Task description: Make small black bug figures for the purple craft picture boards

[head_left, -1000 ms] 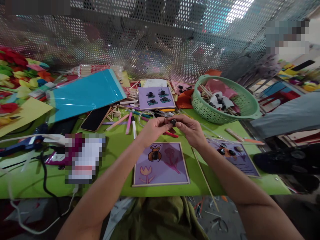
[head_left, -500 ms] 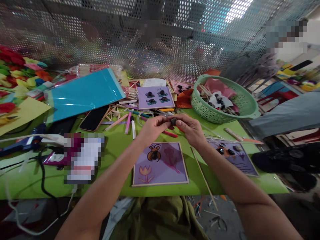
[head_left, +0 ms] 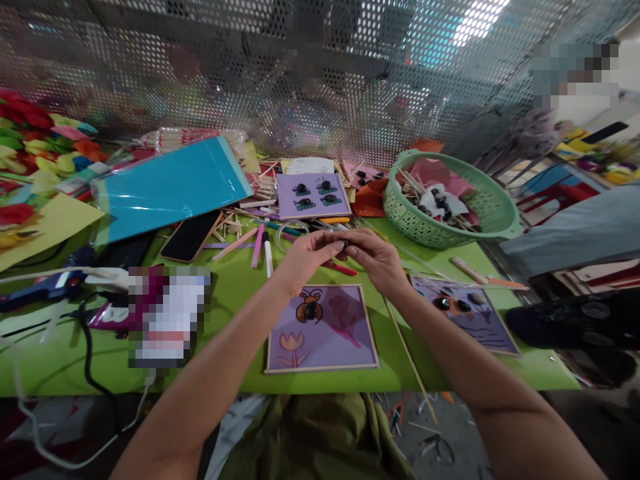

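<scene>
Between the fingertips of my left hand (head_left: 314,255) and my right hand (head_left: 375,257) is a small black stone (head_left: 344,245), mostly covered by the fingers. Both hands are closed on it, above the green table. Below them lies a purple picture card (head_left: 320,353) in a thin wooden frame, with a drawn butterfly, a tulip and a pink flower. A dark stone (head_left: 311,311) sits on the butterfly's body. Under my right hand a red-handled tool (head_left: 345,270) shows in part.
A green basket (head_left: 445,230) with sticks and black stones stands at the back right. Another purple card (head_left: 487,333) lies right, a card with several stones (head_left: 313,210) behind. Markers (head_left: 267,250), a phone (head_left: 190,237), cables and a blue sheet (head_left: 170,180) cover the left.
The fingers have closed further around the black stone and turned it, so less of it shows. The cards and basket stay where they were.
</scene>
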Demonstrator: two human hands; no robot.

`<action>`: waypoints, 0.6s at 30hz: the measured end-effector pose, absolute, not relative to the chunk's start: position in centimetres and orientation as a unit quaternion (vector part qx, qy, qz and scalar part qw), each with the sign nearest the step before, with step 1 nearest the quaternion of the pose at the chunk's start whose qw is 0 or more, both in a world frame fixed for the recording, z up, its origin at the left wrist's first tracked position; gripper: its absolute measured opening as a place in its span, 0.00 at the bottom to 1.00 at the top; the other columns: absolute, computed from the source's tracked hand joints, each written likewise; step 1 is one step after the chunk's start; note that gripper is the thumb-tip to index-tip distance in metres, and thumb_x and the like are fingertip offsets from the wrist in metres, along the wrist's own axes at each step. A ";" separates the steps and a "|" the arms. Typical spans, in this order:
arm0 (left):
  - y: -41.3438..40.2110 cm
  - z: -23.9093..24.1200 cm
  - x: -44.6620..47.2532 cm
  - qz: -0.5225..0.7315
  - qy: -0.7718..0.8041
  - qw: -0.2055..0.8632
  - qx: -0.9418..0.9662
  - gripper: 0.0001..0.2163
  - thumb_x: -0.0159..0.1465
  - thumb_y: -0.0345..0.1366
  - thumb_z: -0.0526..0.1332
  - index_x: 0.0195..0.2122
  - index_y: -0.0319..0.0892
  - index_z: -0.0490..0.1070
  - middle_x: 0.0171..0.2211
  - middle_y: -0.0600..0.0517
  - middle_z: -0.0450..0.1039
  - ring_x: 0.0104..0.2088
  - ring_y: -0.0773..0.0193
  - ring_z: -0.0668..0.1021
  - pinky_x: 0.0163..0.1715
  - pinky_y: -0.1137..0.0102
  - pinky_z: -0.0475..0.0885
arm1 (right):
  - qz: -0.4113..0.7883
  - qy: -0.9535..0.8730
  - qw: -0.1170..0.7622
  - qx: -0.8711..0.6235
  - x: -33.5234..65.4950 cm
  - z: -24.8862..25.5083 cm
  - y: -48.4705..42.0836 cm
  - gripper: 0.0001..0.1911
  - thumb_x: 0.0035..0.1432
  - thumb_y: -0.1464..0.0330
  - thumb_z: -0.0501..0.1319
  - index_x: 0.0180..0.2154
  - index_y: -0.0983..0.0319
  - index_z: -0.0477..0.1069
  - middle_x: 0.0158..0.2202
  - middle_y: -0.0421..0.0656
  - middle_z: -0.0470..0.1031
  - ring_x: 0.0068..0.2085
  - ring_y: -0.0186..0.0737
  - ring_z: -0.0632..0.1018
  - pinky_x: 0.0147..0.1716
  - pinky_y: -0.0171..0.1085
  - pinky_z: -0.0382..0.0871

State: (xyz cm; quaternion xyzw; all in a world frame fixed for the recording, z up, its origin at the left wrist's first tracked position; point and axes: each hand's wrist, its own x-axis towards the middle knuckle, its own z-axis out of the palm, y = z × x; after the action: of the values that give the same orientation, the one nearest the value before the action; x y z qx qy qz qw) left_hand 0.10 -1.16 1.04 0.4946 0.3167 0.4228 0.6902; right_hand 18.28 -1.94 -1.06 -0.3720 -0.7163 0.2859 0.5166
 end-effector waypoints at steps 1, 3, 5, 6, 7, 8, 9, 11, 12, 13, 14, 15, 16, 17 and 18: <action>-1.2 1.0 0.1 0.423 0.313 0.697 0.487 0.12 0.58 0.41 0.70 0.38 0.40 0.75 0.33 0.53 0.74 0.34 0.68 0.76 0.37 0.69 0.73 | 0.285 -0.716 0.517 -0.374 18.2 -1.1 -2.0 0.13 0.64 0.56 0.65 0.50 0.46 0.81 0.43 0.42 0.81 0.46 0.41 0.80 0.49 0.44 0.75; -1.4 1.0 0.2 0.415 0.308 0.709 0.479 0.13 0.59 0.42 0.70 0.39 0.40 0.73 0.32 0.54 0.73 0.32 0.69 0.76 0.34 0.70 0.73 | 0.286 -0.712 0.515 -0.382 18.1 -1.1 -2.1 0.14 0.64 0.56 0.65 0.50 0.47 0.81 0.41 0.42 0.81 0.44 0.41 0.79 0.47 0.44 0.75; -1.5 1.0 0.2 0.402 0.306 0.720 0.476 0.14 0.60 0.43 0.69 0.40 0.41 0.71 0.31 0.54 0.73 0.30 0.69 0.76 0.31 0.70 0.74 | 0.293 -0.706 0.514 -0.390 17.9 -1.0 -2.3 0.14 0.64 0.56 0.65 0.50 0.47 0.81 0.41 0.42 0.82 0.43 0.41 0.79 0.46 0.43 0.75; -1.5 0.9 0.2 0.397 0.305 0.725 0.473 0.14 0.61 0.43 0.68 0.41 0.41 0.70 0.30 0.55 0.73 0.29 0.69 0.76 0.31 0.70 0.74 | 0.298 -0.703 0.514 -0.391 17.8 -0.9 -2.4 0.14 0.64 0.56 0.66 0.50 0.47 0.81 0.42 0.41 0.82 0.42 0.41 0.79 0.46 0.43 0.75; -1.5 0.9 0.2 0.394 0.303 0.730 0.468 0.13 0.61 0.43 0.68 0.41 0.41 0.70 0.30 0.55 0.73 0.29 0.69 0.76 0.30 0.70 0.74 | 0.301 -0.700 0.517 -0.391 17.8 -0.9 -2.4 0.14 0.64 0.57 0.66 0.50 0.47 0.81 0.42 0.41 0.82 0.42 0.41 0.79 0.46 0.43 0.75; -1.5 0.8 0.2 0.394 0.302 0.735 0.462 0.12 0.61 0.42 0.67 0.40 0.41 0.69 0.29 0.55 0.72 0.28 0.69 0.76 0.30 0.71 0.75 | 0.303 -0.697 0.520 -0.389 17.7 -0.9 -2.5 0.14 0.63 0.57 0.66 0.50 0.47 0.81 0.42 0.41 0.83 0.42 0.41 0.79 0.46 0.43 0.74; -1.5 0.8 0.2 0.396 0.301 0.738 0.456 0.11 0.62 0.40 0.67 0.40 0.41 0.69 0.28 0.56 0.71 0.27 0.70 0.75 0.31 0.71 0.75 | 0.304 -0.696 0.522 -0.388 17.6 -0.9 -2.5 0.13 0.63 0.57 0.66 0.49 0.47 0.81 0.42 0.41 0.83 0.42 0.42 0.80 0.46 0.43 0.74; -1.5 0.7 0.3 0.400 0.300 0.740 0.451 0.09 0.63 0.38 0.65 0.39 0.41 0.68 0.27 0.57 0.69 0.26 0.71 0.73 0.31 0.71 0.75 | 0.303 -0.695 0.520 -0.394 17.6 -1.1 -2.5 0.13 0.62 0.58 0.67 0.49 0.48 0.82 0.43 0.41 0.83 0.42 0.42 0.80 0.46 0.44 0.75; -1.5 0.8 0.3 0.401 0.301 0.738 0.452 0.07 0.63 0.36 0.64 0.39 0.40 0.68 0.26 0.57 0.69 0.26 0.72 0.73 0.31 0.71 0.75 | 0.302 -0.695 0.516 -0.399 17.6 -1.2 -2.4 0.13 0.62 0.58 0.67 0.49 0.49 0.82 0.43 0.41 0.83 0.42 0.43 0.80 0.46 0.44 0.75; -1.5 0.8 0.4 0.404 0.304 0.733 0.454 0.06 0.64 0.35 0.63 0.39 0.40 0.68 0.27 0.57 0.68 0.25 0.72 0.72 0.31 0.71 0.75 | 0.301 -0.695 0.513 -0.405 17.6 -1.2 -2.4 0.14 0.62 0.58 0.67 0.48 0.50 0.82 0.43 0.42 0.83 0.43 0.43 0.80 0.46 0.44 0.75; -1.5 0.8 0.5 0.407 0.308 0.728 0.458 0.05 0.64 0.34 0.62 0.39 0.40 0.68 0.27 0.57 0.68 0.25 0.72 0.71 0.31 0.71 0.75 | 0.300 -0.693 0.510 -0.412 17.6 -1.3 -2.4 0.14 0.62 0.59 0.66 0.48 0.50 0.82 0.43 0.42 0.83 0.42 0.43 0.80 0.46 0.44 0.75; -1.5 0.9 0.5 0.410 0.312 0.722 0.462 0.04 0.64 0.33 0.62 0.39 0.40 0.68 0.27 0.57 0.67 0.25 0.73 0.70 0.31 0.71 0.75 | 0.299 -0.691 0.508 -0.418 17.6 -1.4 -2.4 0.13 0.62 0.60 0.66 0.48 0.51 0.82 0.42 0.42 0.83 0.42 0.43 0.80 0.46 0.44 0.75; -1.6 0.9 0.6 0.412 0.315 0.717 0.466 0.04 0.64 0.32 0.62 0.39 0.40 0.69 0.28 0.56 0.67 0.26 0.72 0.70 0.31 0.71 0.75 | 0.298 -0.689 0.508 -0.423 17.6 -1.4 -2.3 0.13 0.62 0.60 0.66 0.48 0.51 0.82 0.41 0.42 0.83 0.42 0.43 0.80 0.46 0.44 0.76; -1.6 0.9 0.6 0.413 0.317 0.713 0.469 0.04 0.63 0.31 0.61 0.39 0.39 0.69 0.28 0.56 0.67 0.26 0.72 0.70 0.31 0.72 0.75 | 0.295 -0.687 0.509 -0.428 17.7 -1.5 -2.3 0.13 0.62 0.61 0.66 0.48 0.51 0.82 0.41 0.42 0.83 0.41 0.42 0.80 0.46 0.44 0.76; -1.6 0.9 0.7 0.414 0.317 0.712 0.471 0.04 0.63 0.31 0.61 0.39 0.39 0.69 0.29 0.56 0.67 0.27 0.72 0.71 0.31 0.72 0.75 | 0.290 -0.686 0.511 -0.430 17.7 -1.4 -2.3 0.13 0.62 0.61 0.66 0.47 0.51 0.82 0.41 0.41 0.83 0.41 0.42 0.80 0.46 0.44 0.76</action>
State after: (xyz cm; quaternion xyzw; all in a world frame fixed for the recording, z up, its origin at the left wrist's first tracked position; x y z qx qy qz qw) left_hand 0.67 -1.63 0.95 0.4711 0.3166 0.4135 0.7119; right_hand 17.70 -2.32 -1.45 -0.4299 -0.6859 0.2901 0.5105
